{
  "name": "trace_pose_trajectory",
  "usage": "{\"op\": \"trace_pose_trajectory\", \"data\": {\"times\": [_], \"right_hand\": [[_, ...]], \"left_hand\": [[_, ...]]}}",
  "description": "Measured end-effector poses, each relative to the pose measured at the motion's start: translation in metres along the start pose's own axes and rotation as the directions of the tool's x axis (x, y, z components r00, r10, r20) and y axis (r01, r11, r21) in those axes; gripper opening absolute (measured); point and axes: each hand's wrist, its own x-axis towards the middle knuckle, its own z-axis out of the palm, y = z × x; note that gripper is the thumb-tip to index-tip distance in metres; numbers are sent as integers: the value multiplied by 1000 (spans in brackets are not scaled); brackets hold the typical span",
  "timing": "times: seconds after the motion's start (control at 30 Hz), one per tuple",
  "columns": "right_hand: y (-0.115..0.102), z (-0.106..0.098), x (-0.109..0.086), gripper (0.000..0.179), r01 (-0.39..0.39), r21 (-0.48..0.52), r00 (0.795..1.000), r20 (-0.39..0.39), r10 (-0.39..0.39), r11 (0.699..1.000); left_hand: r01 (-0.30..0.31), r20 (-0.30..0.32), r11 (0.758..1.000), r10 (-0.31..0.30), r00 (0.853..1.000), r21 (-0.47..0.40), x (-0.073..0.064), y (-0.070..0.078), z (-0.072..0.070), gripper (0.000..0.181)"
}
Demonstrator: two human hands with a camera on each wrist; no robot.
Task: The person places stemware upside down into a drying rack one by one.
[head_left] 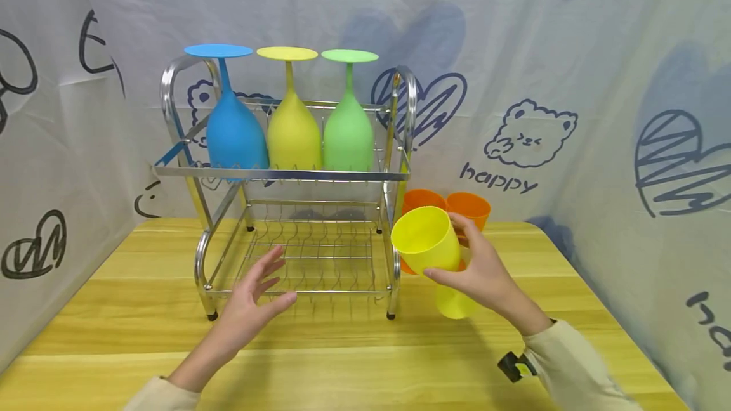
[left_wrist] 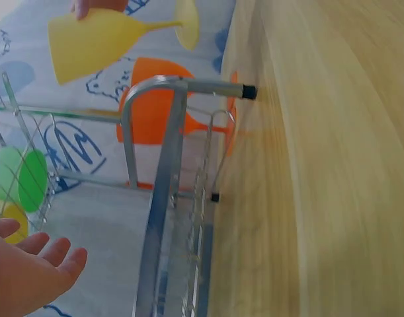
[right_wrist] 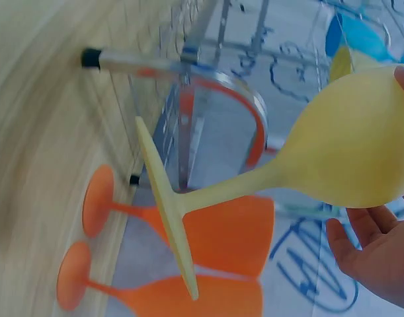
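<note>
Your left hand point(head_left: 249, 307) is wide in front of the rack point(head_left: 285, 175), and your right hand point(head_left: 484, 271) holds a yellow cup point(head_left: 425, 240) (the kind with a stem) tipped in the air beside it. The rack's top holds a blue cup point(head_left: 235, 135), a second yellow cup point(head_left: 294, 137) and a green cup point(head_left: 348, 138) upside down, and two orange cups point(head_left: 473, 204) stand on the table point(head_left: 320, 366) behind yours.

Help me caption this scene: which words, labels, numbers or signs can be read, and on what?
"happy": white sheet, below a bear drawing.
"ha": same sheet, right edge, rest cut off.
Dark strokes, upper left: perhaps letters, unreadable.
Goblets and rack: no readable text.
</note>
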Motion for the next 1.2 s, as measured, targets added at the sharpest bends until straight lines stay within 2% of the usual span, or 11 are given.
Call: {"op": "trace_pose_trajectory", "data": {"times": [0.17, 0.3, 0.5, 0.7, 0.97, 1.2], "right_hand": [[-11, 17, -2, 86, 93, 15, 992, 80, -94, 996], [-20, 30, -4, 89, 142, -27, 981, 139, -137, 989], [-29, 46, -9, 90, 168, -97, 967, 210, -145, 981], [-31, 54, -10, 88, 203, -126, 954, 248, -167, 971], [-33, 63, -12, 87, 299, -166, 931, 267, -249, 940], [-34, 67, -13, 89, 324, -182, 921, 283, -266, 928]], "left_hand": [[-10, 34, 1000, 10, 999, 11, 4, 3, 11, 79], [19, 65, 1000, -20, 998, 9, 7, 6, 21, 84], [52, 107, 998, -54, 993, 22, 10, 11, 36, 90], [59, 117, 998, -62, 991, 26, 11, 15, 45, 93], [-7, 142, 998, -1, 990, 54, 14, 20, 52, 95], [-102, 172, 990, 85, 981, 98, 17, 21, 57, 88]]}}
